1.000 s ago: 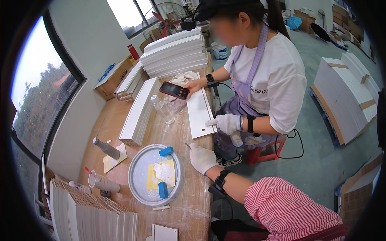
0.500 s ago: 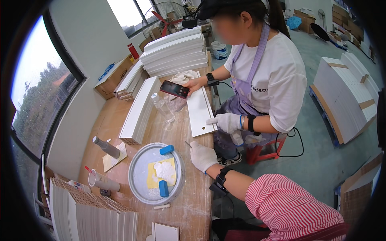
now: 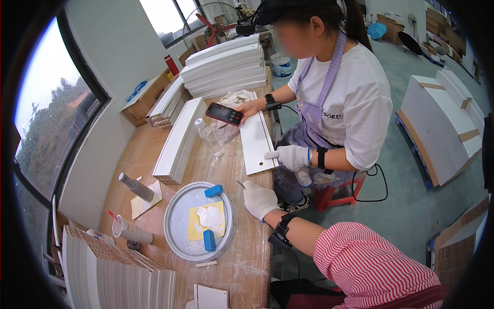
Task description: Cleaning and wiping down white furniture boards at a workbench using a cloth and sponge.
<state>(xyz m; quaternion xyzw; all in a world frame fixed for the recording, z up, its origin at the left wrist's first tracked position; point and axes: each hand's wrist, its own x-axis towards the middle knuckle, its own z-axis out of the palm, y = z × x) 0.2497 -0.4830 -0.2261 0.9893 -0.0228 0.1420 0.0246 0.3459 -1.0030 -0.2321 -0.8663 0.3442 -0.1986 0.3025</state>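
My right hand (image 3: 260, 200), in a white knitted glove, is closed at the table's edge with its fingertips pointing up and left. The grey tip of a thin tool (image 3: 240, 184) sticks out of the fingers; the rest is hidden. Left of the hand stands a round grey lid or tub (image 3: 168, 226), bearing a yellow sheet (image 3: 195, 229) with white paste (image 3: 210, 218) and two blue blocks (image 3: 209, 240). Beyond my hand lies a white board (image 3: 256, 146). My left hand is out of sight.
A co-worker's bare hand (image 3: 250, 108) holds a phone (image 3: 225, 114); their gloved hand (image 3: 291, 157) touches the board. A clear bottle (image 3: 209, 137), a grey bottle (image 3: 137, 187), a white cup (image 3: 132, 231) and stacked white boards (image 3: 224, 69) stand on the table.
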